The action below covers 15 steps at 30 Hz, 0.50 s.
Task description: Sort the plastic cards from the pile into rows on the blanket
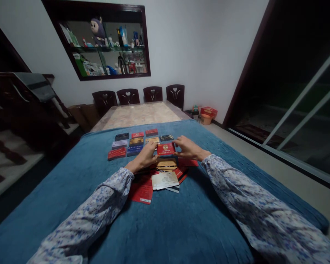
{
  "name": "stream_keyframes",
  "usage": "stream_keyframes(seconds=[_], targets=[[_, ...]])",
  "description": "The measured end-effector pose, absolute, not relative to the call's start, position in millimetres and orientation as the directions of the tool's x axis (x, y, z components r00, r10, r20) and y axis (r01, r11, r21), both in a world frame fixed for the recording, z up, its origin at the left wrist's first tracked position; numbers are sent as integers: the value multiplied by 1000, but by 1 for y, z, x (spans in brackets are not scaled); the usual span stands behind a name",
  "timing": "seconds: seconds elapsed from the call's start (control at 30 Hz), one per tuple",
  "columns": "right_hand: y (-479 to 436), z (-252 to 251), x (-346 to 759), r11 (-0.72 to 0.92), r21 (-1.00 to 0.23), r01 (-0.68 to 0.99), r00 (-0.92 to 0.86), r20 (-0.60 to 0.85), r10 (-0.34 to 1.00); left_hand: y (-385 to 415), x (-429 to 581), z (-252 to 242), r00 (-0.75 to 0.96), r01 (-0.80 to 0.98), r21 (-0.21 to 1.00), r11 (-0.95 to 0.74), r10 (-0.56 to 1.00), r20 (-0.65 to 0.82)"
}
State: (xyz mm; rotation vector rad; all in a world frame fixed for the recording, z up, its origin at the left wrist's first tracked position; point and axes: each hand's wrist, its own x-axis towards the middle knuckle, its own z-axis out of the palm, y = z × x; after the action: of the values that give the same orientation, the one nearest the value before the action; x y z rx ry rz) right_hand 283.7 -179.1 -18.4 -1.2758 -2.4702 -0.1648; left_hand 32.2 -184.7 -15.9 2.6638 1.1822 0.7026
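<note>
A red card (166, 149) with a round gold emblem is held at its left edge by my left hand (145, 157) and at its right edge by my right hand (190, 148). Whether it is one card or a thin stack I cannot tell. Beneath and nearer to me lies a loose spread of cards: gold ones (166, 164), a pale one (165, 180) and red ones (143, 190). Beyond my hands, several neat stacks stand in rows, among them a red stack (117, 153), a blue stack (135, 150) and a black stack (166, 138).
A blue cloth (71, 183) covers the near part of the table; its far stone top (143, 113) is bare. Dark wooden chairs (128, 96) line the far end. A wall niche (107, 44) holds bottles and a plush toy. An orange bucket (206, 118) stands on the floor at right.
</note>
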Motion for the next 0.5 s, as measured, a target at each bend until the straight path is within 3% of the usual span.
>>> stream_keyframes(seconds=[0.5], targets=[[-150, 6, 230, 700, -21, 713, -669, 279, 689, -171, -20, 0, 527, 750, 245, -614, 779, 339]])
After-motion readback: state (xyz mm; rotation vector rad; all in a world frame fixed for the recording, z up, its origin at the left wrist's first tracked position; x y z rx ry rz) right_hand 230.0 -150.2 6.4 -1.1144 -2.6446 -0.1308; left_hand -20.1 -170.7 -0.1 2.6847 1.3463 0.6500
